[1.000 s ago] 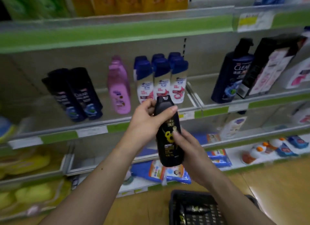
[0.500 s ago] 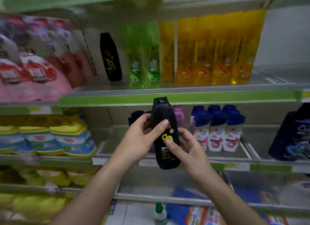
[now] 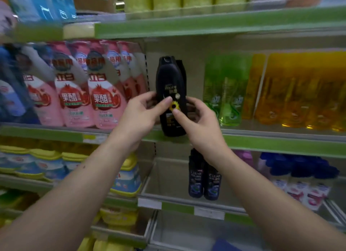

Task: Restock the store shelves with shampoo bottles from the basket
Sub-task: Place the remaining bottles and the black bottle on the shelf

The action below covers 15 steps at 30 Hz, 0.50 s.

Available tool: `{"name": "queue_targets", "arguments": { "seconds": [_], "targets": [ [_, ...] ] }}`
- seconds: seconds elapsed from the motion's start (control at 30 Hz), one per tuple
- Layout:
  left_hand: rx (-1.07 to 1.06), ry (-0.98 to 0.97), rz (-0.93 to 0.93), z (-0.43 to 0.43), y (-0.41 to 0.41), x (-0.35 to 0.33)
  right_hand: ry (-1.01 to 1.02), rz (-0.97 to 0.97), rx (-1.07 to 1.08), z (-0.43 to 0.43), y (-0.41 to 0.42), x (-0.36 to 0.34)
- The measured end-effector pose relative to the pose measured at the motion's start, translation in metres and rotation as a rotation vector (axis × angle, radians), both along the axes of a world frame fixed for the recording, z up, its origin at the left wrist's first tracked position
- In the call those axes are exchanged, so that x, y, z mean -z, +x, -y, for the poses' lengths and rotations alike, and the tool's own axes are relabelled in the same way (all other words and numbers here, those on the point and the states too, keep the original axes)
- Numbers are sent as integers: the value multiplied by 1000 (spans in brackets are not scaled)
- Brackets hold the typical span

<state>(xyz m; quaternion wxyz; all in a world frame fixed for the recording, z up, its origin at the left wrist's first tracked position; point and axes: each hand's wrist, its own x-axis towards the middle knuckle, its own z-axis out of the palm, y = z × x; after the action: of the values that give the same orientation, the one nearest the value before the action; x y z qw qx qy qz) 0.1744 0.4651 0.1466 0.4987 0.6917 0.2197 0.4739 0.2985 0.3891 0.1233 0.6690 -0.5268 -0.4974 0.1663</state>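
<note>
A black shampoo bottle with a sunflower on its label stands upright in front of the green-edged shelf. My left hand grips its left side, thumb across the label. My right hand grips the right side, thumb just below the sunflower. A second black bottle of the same kind peeks out directly behind it on the shelf. The bottle's base sits level with the shelf's front lip. The basket is out of view.
Pink refill pouches stand to the left of the black bottles, green bottles and yellow bottles to the right. On the shelf below are dark Clear bottles and blue-capped bottles. Yellow-lidded packs fill the lower left.
Both hands have lifted the black bottle from the lower shelf's height up to the shelf with the matching black bottle. The view tilted upward, and the basket dropped out of sight.
</note>
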Motion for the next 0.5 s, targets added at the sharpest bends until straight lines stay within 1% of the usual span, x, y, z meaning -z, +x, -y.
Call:
{"name": "queue_targets", "arguments": {
  "seconds": [0.07, 0.13, 0.27, 0.37, 0.5],
  "targets": [
    [-21, 44, -15, -19, 4, -11, -13, 125, 113, -15, 2, -10],
    [-34, 77, -45, -41, 11, -18, -52, 197, 193, -33, 6, -18],
    [-64, 90, -111, -77, 29, -16, -156, 235, 286, -65, 15, -23],
    [-54, 104, -120, -90, 42, -10, -250, 257, 339, -80, 22, -22],
    [-62, 83, -157, -107, 58, 7, -331, 245, 401, -95, 31, -13]
  ]
}}
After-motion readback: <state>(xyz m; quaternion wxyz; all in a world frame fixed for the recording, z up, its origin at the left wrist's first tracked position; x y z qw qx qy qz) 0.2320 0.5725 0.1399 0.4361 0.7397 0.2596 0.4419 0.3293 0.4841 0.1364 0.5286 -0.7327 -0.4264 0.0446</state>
